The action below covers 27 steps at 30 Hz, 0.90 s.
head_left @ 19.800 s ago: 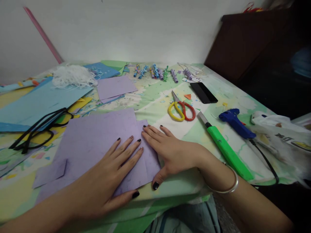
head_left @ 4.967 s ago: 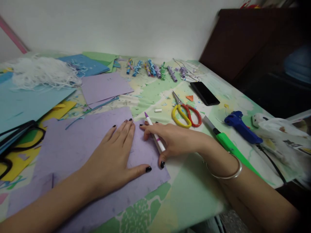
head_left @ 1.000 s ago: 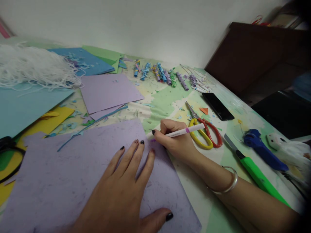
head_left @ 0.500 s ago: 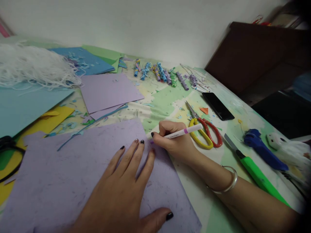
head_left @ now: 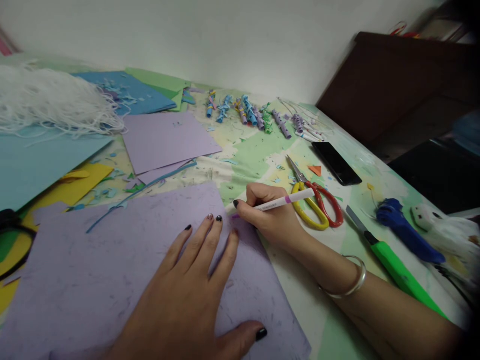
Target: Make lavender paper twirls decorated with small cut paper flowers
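Note:
A large purple sheet of foam or paper (head_left: pixel 112 270) lies before me, its surface marked with small dents. Spread flat on it, my left hand (head_left: pixel 191 280) presses down with the fingers apart. My right hand (head_left: pixel 272 215) pinches a white marker with a purple band (head_left: pixel 279 202), its purple tip at the sheet's right edge near my left index finger. Just beyond the right hand lie scissors (head_left: pixel 313 200) with one yellow and one red handle. A thin blue strip (head_left: pixel 142 192) rests across the sheet's far edge.
Green utility knife (head_left: pixel 399 272), blue glue gun (head_left: pixel 408 230) and black phone (head_left: pixel 336 163) lie at right. Rolled paper pieces (head_left: pixel 249 112) sit near the wall. White string (head_left: pixel 56 102), a purple sheet (head_left: pixel 168 142) and black-handled scissors (head_left: pixel 15 230) are leftward. Scraps litter the cloth.
The marker's back end has shifted very slightly to the right and up in my right hand. My left hand stays flat in the same place.

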Each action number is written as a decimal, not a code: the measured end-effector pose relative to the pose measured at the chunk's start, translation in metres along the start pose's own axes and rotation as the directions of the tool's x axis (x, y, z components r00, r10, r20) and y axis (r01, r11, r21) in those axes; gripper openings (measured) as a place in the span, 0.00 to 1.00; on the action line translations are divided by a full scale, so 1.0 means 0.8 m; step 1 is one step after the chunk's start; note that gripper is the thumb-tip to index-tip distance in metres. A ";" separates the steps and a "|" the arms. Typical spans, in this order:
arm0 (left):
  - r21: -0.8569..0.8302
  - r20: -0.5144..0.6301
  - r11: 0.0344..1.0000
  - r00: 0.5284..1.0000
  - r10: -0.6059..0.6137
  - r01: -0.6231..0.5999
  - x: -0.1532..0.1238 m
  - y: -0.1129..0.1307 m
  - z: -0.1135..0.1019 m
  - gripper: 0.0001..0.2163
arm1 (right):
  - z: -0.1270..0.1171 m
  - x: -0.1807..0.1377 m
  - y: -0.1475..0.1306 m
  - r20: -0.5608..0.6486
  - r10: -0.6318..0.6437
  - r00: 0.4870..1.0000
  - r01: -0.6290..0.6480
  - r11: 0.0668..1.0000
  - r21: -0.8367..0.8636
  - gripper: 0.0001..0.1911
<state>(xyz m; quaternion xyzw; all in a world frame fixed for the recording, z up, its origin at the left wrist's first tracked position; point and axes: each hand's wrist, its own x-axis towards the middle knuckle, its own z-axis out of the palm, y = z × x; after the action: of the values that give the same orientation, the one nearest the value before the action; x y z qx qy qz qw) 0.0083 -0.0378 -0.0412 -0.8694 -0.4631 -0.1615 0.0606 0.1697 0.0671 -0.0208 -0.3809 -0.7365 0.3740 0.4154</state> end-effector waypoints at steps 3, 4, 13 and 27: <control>0.008 -0.002 1.000 1.000 0.006 -0.006 0.000 0.000 -0.001 0.42 | 0.000 0.000 0.001 0.005 0.010 1.000 -0.010 1.000 0.007 0.18; 0.011 -0.004 1.000 1.000 0.006 -0.006 0.000 0.000 -0.001 0.42 | 0.000 0.000 0.001 0.006 0.016 1.000 -0.016 1.000 0.007 0.18; -0.001 -0.004 1.000 1.000 -0.002 0.002 -0.002 -0.001 0.001 0.42 | 0.001 -0.001 0.003 0.001 -0.033 0.999 0.033 0.997 -0.067 0.18; 0.009 -0.003 1.000 1.000 0.009 -0.009 -0.003 -0.001 0.001 0.42 | 0.003 -0.001 0.000 -0.039 0.016 0.999 -0.016 1.000 0.006 0.18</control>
<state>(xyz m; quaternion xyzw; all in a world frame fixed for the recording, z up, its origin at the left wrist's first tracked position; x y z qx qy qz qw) 0.0068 -0.0389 -0.0425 -0.8708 -0.4599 -0.1606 0.0662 0.1681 0.0662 -0.0221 -0.3927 -0.7240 0.3720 0.4280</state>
